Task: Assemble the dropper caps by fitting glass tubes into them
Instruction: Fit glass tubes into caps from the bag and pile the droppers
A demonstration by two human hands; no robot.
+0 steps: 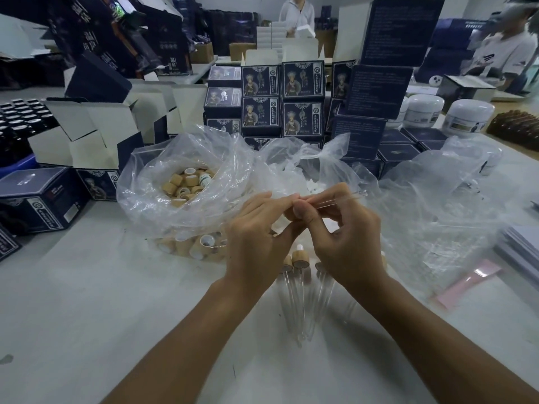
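Observation:
My left hand (256,228) grips a wooden dropper cap (290,214), mostly hidden behind its fingers and thumb. My right hand (344,234) pinches a clear glass tube (335,201) that points up and to the right, its near end at the cap. Below my hands several finished droppers (300,275) with wooden caps and glass tubes lie on the white table (116,301). A clear plastic bag (186,182) to the left holds several loose wooden caps.
More clear plastic bags (437,205) lie at the right and behind my hands. Stacks of dark blue printed boxes (303,103) stand at the back, open boxes (96,135) at the left. White jars (469,115) sit far right. A pink packet (469,279) lies right.

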